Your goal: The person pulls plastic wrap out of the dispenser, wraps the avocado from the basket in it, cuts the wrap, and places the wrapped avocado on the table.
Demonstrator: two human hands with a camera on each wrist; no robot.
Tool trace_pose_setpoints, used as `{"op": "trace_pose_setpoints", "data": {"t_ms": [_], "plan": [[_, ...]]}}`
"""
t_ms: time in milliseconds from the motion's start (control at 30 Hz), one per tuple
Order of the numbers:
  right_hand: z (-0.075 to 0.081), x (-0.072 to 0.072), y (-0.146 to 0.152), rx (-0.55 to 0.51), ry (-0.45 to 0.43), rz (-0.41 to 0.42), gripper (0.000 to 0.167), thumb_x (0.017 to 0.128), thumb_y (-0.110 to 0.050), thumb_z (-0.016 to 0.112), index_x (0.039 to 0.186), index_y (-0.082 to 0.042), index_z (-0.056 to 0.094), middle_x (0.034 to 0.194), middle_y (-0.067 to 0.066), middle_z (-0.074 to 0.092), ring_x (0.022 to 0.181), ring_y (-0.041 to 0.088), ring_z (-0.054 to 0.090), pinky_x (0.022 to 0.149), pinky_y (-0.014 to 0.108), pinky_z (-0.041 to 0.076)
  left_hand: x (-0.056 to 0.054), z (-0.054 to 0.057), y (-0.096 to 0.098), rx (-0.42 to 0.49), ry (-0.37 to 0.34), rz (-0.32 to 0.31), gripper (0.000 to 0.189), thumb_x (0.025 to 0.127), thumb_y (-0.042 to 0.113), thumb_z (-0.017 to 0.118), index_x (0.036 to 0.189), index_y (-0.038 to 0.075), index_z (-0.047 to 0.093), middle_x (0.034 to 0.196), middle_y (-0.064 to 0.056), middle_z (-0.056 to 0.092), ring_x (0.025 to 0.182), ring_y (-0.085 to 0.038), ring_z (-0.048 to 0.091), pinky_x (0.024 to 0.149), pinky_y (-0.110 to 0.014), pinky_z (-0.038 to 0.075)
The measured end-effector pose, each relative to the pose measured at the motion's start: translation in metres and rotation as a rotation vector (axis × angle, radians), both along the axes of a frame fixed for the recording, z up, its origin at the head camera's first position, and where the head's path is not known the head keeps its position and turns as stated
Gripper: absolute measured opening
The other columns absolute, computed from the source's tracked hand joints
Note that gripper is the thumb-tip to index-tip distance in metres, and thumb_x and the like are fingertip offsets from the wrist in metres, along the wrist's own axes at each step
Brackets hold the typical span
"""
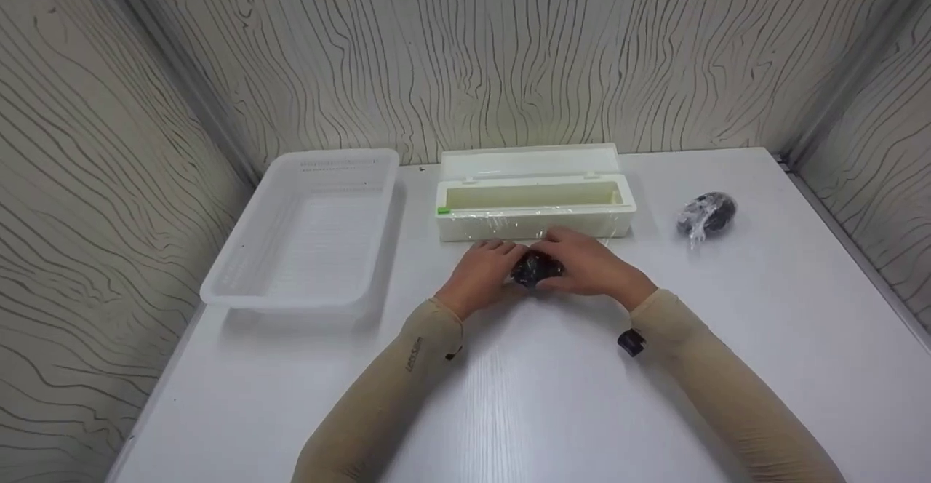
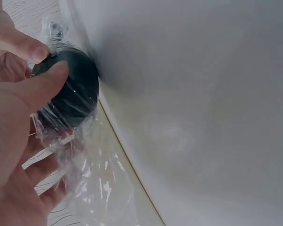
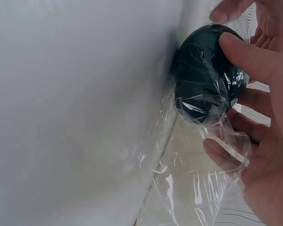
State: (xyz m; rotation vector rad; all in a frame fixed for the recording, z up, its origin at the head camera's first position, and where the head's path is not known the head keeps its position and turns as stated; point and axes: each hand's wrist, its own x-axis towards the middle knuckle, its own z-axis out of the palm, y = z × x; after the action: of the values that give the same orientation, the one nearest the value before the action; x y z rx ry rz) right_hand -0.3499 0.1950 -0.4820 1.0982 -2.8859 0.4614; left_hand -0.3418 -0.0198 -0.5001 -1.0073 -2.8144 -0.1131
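A smooth, dark green oval object (image 1: 537, 270), partly covered in clear cling film (image 3: 198, 188), is held between both hands just in front of the white cling film box. My left hand (image 1: 480, 276) grips it from the left, thumb on its near face in the left wrist view. From the other side my right hand (image 1: 593, 265) grips it, thumb on top and fingers around the back with film across them. The film stretches from the object toward the box (image 1: 458, 230), whose lid stands open. Some fingertips are hidden behind the object and film.
Another dark oval object (image 1: 716, 210), wrapped in crumpled film, lies on the white table (image 1: 509, 396) at the right. A translucent white plastic basket (image 1: 280, 300) stands at the left. Wood-patterned panels (image 1: 509, 54) enclose the table at the back and sides.
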Motion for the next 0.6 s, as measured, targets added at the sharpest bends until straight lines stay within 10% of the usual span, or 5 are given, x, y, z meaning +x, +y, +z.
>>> {"op": "trace_pose_setpoints", "data": {"t_ms": [600], "plan": [[-0.0015, -0.0079, 0.0066, -0.143, -0.153, -0.035, 0.052, 0.078, -0.035, 0.081, 0.120, -0.012, 0.057, 0.110, 0.004, 0.065, 0.103, 0.021, 0.061, 0.092, 0.040, 0.050, -0.0092, -0.0015, -0.0044, 0.119, -0.163, -0.069, 0.050, 0.092, 0.028, 0.067, 0.137, 0.012, 0.051, 0.130, -0.007, 0.061, 0.121, -0.022, 0.059, 0.107, -0.035, 0.046]]}}
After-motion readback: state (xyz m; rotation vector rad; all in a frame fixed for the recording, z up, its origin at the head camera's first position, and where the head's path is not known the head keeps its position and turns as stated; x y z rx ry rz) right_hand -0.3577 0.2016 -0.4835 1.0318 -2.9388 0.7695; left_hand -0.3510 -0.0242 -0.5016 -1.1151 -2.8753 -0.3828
